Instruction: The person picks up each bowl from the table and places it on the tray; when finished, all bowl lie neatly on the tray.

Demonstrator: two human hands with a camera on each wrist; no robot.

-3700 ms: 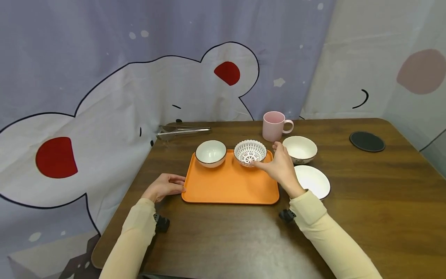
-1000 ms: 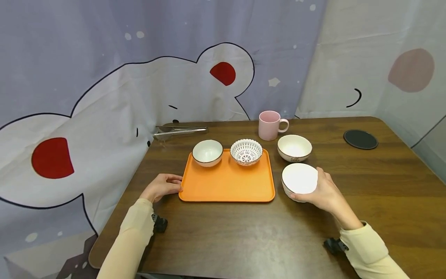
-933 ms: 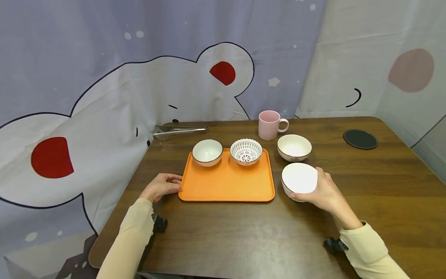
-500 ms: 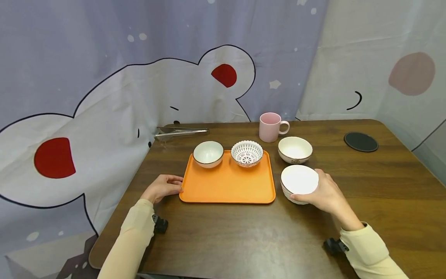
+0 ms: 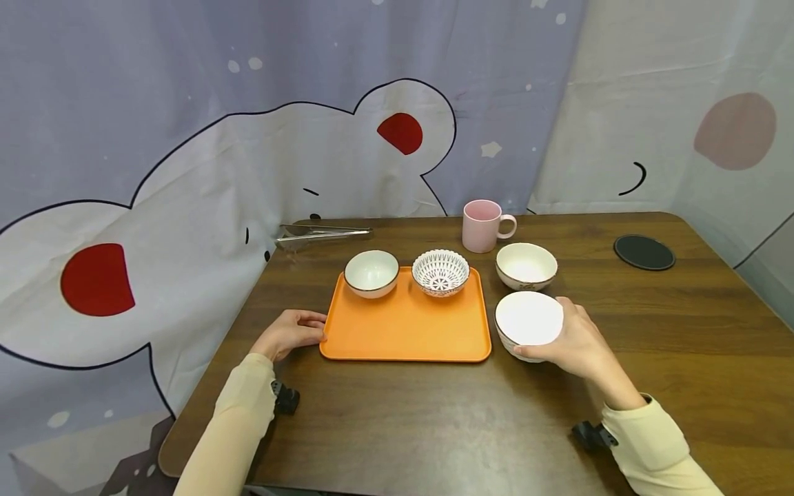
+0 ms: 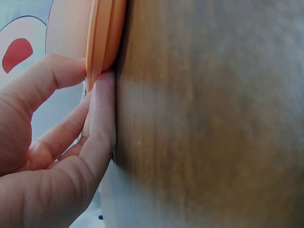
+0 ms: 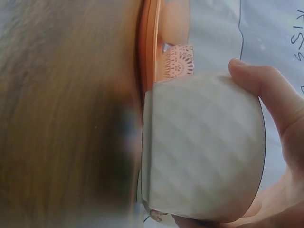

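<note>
Head view: the left hand [image 5: 289, 335] pinches a rectangular orange tray [image 5: 406, 332] at nine o'clock; the right hand [image 5: 577, 342] grips a round, white, diamond-textured bowl [image 5: 529, 319] at three. Left wrist: fingertips [image 6: 105, 81] meet the tray's rim. Right wrist: tray toward twelve.

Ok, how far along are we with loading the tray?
Looks done: the pale bowl and patterned bowl sit on the orange tray. In hand: the right hand grips the white bowl, beside the tray. Probably left: setting it aboard, then perhaps the cream bowl standing behind it.
</note>
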